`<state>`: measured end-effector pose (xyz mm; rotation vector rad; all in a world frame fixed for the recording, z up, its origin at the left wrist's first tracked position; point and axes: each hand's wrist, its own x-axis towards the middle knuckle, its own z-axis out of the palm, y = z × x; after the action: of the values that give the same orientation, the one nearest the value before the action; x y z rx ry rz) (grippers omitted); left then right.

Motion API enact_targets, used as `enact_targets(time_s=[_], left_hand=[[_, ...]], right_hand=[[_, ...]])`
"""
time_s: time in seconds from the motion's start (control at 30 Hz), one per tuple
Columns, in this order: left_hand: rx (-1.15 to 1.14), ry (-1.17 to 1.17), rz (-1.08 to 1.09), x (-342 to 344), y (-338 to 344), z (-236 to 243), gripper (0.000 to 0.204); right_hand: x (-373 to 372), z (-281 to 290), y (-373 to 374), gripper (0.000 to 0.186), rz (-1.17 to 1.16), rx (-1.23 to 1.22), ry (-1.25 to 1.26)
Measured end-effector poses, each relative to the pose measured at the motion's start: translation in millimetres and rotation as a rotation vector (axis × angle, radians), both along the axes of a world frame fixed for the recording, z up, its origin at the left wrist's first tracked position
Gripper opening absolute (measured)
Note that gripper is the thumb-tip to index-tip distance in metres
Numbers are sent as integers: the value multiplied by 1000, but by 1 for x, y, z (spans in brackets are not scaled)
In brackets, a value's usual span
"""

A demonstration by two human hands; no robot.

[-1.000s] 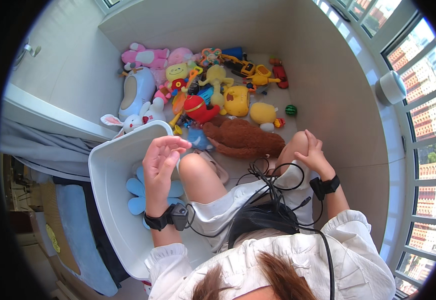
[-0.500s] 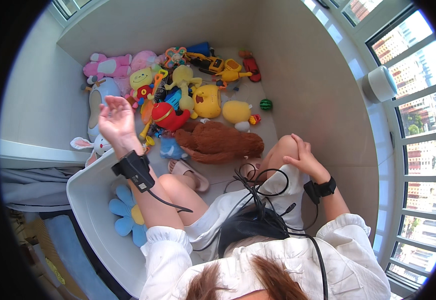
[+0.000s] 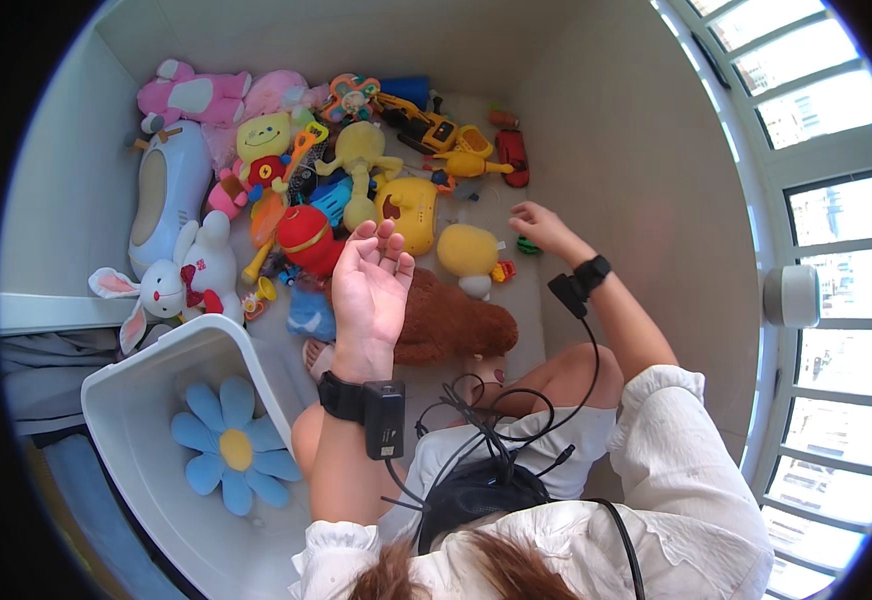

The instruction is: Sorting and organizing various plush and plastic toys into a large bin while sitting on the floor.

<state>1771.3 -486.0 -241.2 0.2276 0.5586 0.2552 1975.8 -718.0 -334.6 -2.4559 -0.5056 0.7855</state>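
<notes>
My left hand (image 3: 370, 295) is raised palm up, fingers loosely spread and nothing in it. It partly covers a long brown plush (image 3: 461, 325). Over by the right wall my right hand (image 3: 546, 230) reaches forward, its fingers loosely stretched and no object visible in it. Just below that hand, partly hidden, is a small green ball (image 3: 527, 246). A yellow plush (image 3: 466, 248) lies left of the ball, with a yellow character toy (image 3: 411, 215) beyond it. Left of my raised hand sits a round red toy (image 3: 306, 236).
A white bin (image 3: 121, 400) at my left holds a blue flower cushion (image 3: 235, 450). Beside it lies a white rabbit plush (image 3: 206, 270). Farther off are a pink plush (image 3: 196, 95), a yellow toy excavator (image 3: 426, 128) and a red toy car (image 3: 513, 158). Black cables (image 3: 496, 430) cross my lap.
My left hand has moved right, from above the pale blue toy to over the brown plush. My right hand has left my knee and reached forward to the green ball. The view has shifted.
</notes>
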Motion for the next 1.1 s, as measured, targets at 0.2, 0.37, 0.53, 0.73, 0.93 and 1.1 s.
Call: enact_targets(time_s=[0.2,0.37,0.53,0.73,0.93,1.1], left_hand=[[-50,1,131,1,26,-9,19],[-145,50,5,-1,13,-15,17],[-129,57,35,-6,17,-16,17],[-82,53,95,-9,25,-18,16],[-85,42,94,-2,28,-21,15],[-77,64,119,-1,32,-23,15]], right_hand=[[-96,-158,58,104,104,-56,685],[-175,-206,73,74,525,-460,793],[-147,-213,44,65,14,-164,1043],[-147,-209,3,86,313,-393,119],[-216,-221,17,79,634,-295,893],[-269,-225,14,57,856,-222,815]])
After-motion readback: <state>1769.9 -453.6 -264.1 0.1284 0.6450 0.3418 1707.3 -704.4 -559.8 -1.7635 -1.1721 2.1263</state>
